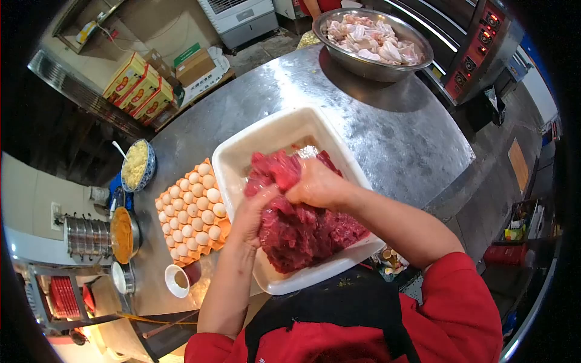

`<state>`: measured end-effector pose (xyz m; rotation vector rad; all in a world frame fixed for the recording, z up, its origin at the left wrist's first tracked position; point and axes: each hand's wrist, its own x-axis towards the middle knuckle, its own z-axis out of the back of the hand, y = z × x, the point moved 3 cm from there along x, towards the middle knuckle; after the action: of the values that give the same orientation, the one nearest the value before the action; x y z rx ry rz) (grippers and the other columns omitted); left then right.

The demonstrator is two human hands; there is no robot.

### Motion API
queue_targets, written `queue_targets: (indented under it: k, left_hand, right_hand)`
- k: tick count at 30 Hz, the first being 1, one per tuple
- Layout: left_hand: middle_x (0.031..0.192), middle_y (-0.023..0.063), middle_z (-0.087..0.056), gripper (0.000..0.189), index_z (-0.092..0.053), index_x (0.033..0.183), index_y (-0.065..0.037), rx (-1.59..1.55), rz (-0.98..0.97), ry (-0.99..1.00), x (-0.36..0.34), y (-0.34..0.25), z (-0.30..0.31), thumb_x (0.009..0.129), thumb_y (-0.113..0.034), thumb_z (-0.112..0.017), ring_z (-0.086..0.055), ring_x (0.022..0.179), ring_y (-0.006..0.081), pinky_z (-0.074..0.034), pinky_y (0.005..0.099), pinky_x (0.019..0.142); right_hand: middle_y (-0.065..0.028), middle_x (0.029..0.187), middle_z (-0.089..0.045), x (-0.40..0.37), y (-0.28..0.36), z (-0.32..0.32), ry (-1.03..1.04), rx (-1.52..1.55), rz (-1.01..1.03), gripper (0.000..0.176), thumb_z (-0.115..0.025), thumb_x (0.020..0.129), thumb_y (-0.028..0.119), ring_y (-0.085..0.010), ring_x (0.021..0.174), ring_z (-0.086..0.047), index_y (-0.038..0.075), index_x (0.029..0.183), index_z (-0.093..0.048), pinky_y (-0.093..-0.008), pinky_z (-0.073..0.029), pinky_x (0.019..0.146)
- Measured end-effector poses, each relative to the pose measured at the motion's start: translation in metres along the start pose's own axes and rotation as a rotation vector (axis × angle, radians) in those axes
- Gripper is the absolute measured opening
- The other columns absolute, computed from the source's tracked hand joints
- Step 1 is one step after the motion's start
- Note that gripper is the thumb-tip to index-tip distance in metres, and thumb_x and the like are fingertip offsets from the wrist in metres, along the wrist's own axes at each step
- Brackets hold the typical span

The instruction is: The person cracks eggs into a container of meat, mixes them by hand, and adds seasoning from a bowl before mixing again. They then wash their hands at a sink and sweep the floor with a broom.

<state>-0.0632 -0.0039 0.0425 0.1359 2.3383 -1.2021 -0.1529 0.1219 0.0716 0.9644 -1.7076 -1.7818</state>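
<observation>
A white plastic tub [233, 151] sits on the metal table in front of me, holding a heap of raw red meat [293, 236]. Both of my hands are inside the tub, close together. My left hand [257, 212] is closed round the near left side of a lifted clump of meat. From the right, my right hand [318, 184] grips the same clump, its fingers partly buried in the meat. More meat lies under and to the right of my hands.
Left of the tub stands an orange tray of eggs [192, 212], with a paper cup [177, 281] nearer me. Bowls [138, 166] line the left edge. A large metal bowl of raw poultry [375, 69] occupies the far right of the table [393, 151]. Another person's arm [313, 7] shows behind.
</observation>
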Motion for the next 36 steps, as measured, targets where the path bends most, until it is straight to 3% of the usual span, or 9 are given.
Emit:
queue_targets:
  k: [10, 14, 16, 19, 21, 23, 27, 31, 36]
  left_hand:
    - [0.098, 0.0063, -0.065, 0.019, -0.062, 0.106, -0.001, 0.346, -0.881, -0.144, -0.059, -0.092, -0.071, 0.090, -0.012, -0.061, -0.062, 0.087, 0.0144, -0.051, 0.0297, 0.077]
    - [0.103, 0.0056, -0.065, 0.039, -0.060, 0.107, -0.007, 0.129, -0.644, -0.119, -0.023, -0.052, -0.028, 0.096, -0.043, -0.050, -0.063, 0.092, 0.0166, -0.050, 0.0328, 0.085]
    - [0.108, 0.0083, -0.061, 0.054, -0.059, 0.107, -0.001, 0.271, -0.409, -0.332, 0.001, -0.009, 0.009, 0.099, -0.050, -0.038, -0.057, 0.099, 0.0204, -0.044, 0.0356, 0.091]
    - [0.106, 0.0288, -0.054, 0.057, -0.055, 0.104, 0.008, 1.337, -0.257, -0.293, 0.022, 0.056, 0.079, 0.098, -0.046, -0.037, -0.055, 0.099, 0.0339, -0.042, 0.0375, 0.090]
    - [0.118, 0.0200, -0.056, 0.052, -0.053, 0.122, -0.002, 0.914, -0.251, -0.373, 0.022, 0.107, 0.096, 0.096, -0.046, -0.044, -0.051, 0.116, 0.0323, -0.040, 0.0418, 0.099]
    - [0.123, 0.0141, -0.056, 0.055, -0.049, 0.131, -0.006, 0.089, 0.119, -0.508, -0.002, 0.103, 0.039, 0.094, -0.047, -0.049, -0.048, 0.121, 0.0292, -0.039, 0.0450, 0.102]
    - [0.129, 0.0146, -0.053, 0.054, -0.045, 0.133, -0.007, -0.091, 0.265, -0.139, 0.015, 0.081, 0.042, 0.095, -0.045, -0.050, -0.051, 0.119, 0.0285, -0.042, 0.0464, 0.101]
    - [0.115, 0.0105, -0.060, 0.037, -0.052, 0.125, -0.007, 0.081, -0.162, -0.013, -0.011, 0.011, -0.002, 0.093, -0.023, -0.060, -0.062, 0.101, 0.0225, -0.053, 0.0377, 0.087]
    - [0.111, 0.0074, -0.063, 0.030, -0.056, 0.119, -0.004, 0.209, -0.578, -0.018, -0.036, -0.057, -0.036, 0.090, -0.007, -0.060, -0.062, 0.097, 0.0182, -0.053, 0.0329, 0.084]
  right_hand:
    - [-0.0100, 0.073, -0.064, 0.012, 0.099, 0.007, -0.251, -0.610, 0.453, 0.018, -0.069, 0.077, 0.023, -0.0149, 0.064, -0.056, 0.008, 0.087, -0.065, -0.0334, -0.046, 0.063]
    - [-0.0072, 0.076, -0.066, -0.006, 0.069, 0.004, 0.032, -0.366, 0.314, 0.020, -0.069, 0.072, 0.020, -0.0135, 0.071, -0.062, 0.007, 0.088, -0.065, -0.0331, -0.047, 0.065]
    - [-0.0193, 0.100, -0.064, 0.012, -0.006, 0.010, 0.232, -0.588, 0.124, 0.047, -0.075, 0.069, 0.031, -0.0256, 0.094, -0.061, 0.002, 0.104, -0.062, -0.0356, -0.047, 0.083]
    - [-0.0291, 0.134, -0.038, 0.004, -0.106, 0.047, -0.039, -0.793, -0.333, 0.103, -0.083, 0.060, 0.049, -0.0397, 0.128, -0.036, -0.002, 0.137, -0.038, -0.0394, -0.033, 0.108]
    - [-0.0306, 0.143, -0.028, 0.004, -0.161, 0.050, -0.092, -0.550, -0.423, 0.121, -0.085, 0.054, 0.052, -0.0394, 0.130, -0.037, -0.003, 0.144, -0.025, -0.0379, -0.034, 0.108]
    - [-0.0279, 0.137, -0.040, -0.004, -0.165, 0.014, -0.177, -0.252, -0.421, 0.112, -0.086, 0.057, 0.044, -0.0349, 0.125, -0.045, -0.002, 0.142, -0.030, -0.0368, -0.038, 0.104]
    - [-0.0200, 0.123, -0.057, 0.008, -0.133, -0.026, -0.008, 0.152, -0.291, 0.082, -0.082, 0.065, 0.026, -0.0265, 0.110, -0.055, 0.001, 0.133, -0.046, -0.0339, -0.045, 0.094]
    - [-0.0124, 0.089, -0.068, 0.003, -0.019, -0.016, -0.056, -0.306, 0.190, 0.041, -0.065, 0.074, 0.007, -0.0140, 0.085, -0.062, 0.003, 0.115, -0.063, -0.0299, -0.050, 0.078]
    - [-0.0117, 0.081, -0.068, 0.017, 0.062, -0.013, -0.253, -0.322, 0.436, 0.030, -0.052, 0.076, -0.002, -0.0125, 0.077, -0.060, 0.001, 0.102, -0.067, -0.0297, -0.050, 0.071]
